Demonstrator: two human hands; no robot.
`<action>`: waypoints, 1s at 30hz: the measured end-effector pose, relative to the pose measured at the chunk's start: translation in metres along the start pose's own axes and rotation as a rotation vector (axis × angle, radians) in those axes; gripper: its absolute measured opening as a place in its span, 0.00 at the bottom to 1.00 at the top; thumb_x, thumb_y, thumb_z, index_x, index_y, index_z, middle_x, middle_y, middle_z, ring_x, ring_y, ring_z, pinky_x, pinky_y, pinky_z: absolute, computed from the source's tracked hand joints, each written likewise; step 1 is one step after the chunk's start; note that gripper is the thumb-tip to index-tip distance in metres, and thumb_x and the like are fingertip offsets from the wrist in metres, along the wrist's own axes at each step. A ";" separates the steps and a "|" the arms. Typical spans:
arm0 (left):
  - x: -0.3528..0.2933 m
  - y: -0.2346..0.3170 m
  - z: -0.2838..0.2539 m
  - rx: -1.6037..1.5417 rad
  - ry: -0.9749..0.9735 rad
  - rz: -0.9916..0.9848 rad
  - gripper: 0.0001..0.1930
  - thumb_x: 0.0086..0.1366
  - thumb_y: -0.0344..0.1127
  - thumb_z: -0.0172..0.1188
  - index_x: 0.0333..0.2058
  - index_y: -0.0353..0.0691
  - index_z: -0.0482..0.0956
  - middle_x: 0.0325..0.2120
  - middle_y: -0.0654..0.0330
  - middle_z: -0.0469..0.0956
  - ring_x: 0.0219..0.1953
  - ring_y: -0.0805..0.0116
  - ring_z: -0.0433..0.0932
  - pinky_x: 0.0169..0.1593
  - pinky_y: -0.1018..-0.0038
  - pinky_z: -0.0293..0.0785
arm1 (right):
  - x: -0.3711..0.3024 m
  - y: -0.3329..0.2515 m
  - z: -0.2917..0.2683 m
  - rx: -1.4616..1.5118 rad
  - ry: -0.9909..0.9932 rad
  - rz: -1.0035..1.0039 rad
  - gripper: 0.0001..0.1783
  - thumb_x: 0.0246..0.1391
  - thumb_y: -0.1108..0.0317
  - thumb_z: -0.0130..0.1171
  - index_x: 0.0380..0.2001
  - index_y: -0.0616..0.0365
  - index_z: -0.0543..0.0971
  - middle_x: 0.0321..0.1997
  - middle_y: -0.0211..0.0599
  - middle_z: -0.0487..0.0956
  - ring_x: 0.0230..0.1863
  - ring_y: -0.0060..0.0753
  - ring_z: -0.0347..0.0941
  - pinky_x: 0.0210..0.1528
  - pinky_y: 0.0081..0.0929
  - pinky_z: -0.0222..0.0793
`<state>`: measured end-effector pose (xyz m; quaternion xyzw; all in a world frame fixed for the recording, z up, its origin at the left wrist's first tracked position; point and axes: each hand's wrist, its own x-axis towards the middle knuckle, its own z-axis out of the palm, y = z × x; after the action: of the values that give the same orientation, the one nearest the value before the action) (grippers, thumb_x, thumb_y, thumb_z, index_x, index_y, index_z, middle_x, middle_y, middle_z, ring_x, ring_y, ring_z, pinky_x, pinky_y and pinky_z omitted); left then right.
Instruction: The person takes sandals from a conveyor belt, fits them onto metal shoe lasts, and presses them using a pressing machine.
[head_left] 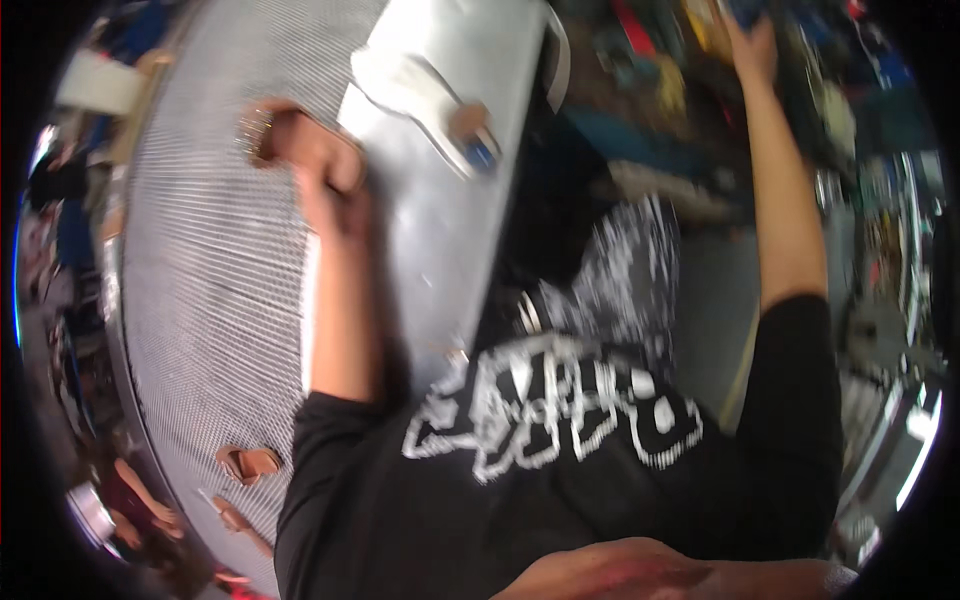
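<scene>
My left hand (335,165) is closed over the ridged grey conveyor belt (210,300), close to the edge of a smooth metal ledge. In its fingers is a brown sandal (262,132) with a glittering strap or edge; motion blurs it. Just right of that hand, a white sandal or sole (410,85) with a brown and blue end piece (475,135) lies on the metal ledge (440,240). My right arm stretches far out to the upper right. There my right hand (757,50) is beside something blue (745,12), its fingers too blurred to read.
More brown sandals (248,465) rest on the belt at the lower left. Bins or heaps of coloured items (660,70) fill the upper right. Another person's arm (145,497) shows beyond the belt's far side at the lower left. A grey floor (715,320) lies right of my body.
</scene>
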<state>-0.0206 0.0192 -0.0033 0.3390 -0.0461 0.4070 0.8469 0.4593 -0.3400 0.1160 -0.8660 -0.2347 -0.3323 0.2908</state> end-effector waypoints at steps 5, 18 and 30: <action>-0.008 -0.018 0.031 0.208 0.478 -0.022 0.22 0.62 0.27 0.53 0.55 0.39 0.62 0.42 0.53 0.73 0.39 0.61 0.76 0.46 0.66 0.75 | -0.022 0.001 -0.005 0.038 -0.046 0.093 0.39 0.50 0.50 0.62 0.60 0.60 0.64 0.56 0.54 0.72 0.57 0.53 0.68 0.58 0.41 0.64; -0.018 -0.002 0.034 0.216 0.475 -0.040 0.27 0.60 0.23 0.50 0.58 0.41 0.57 0.45 0.54 0.70 0.45 0.59 0.75 0.49 0.65 0.75 | -0.028 -0.038 -0.022 -0.050 -0.066 0.196 0.39 0.50 0.48 0.59 0.61 0.55 0.62 0.57 0.53 0.70 0.55 0.54 0.70 0.54 0.45 0.67; -0.002 0.008 0.016 0.229 0.192 -0.077 0.07 0.65 0.33 0.51 0.36 0.38 0.63 0.28 0.60 0.62 0.30 0.67 0.61 0.36 0.71 0.59 | -0.007 -0.004 0.026 -0.018 -0.055 0.077 0.41 0.47 0.41 0.62 0.52 0.67 0.69 0.51 0.61 0.74 0.54 0.57 0.71 0.55 0.40 0.66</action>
<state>-0.0244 0.0119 0.0130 0.3944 0.0946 0.4074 0.8183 0.4642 -0.3214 0.0965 -0.8859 -0.2061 -0.2989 0.2888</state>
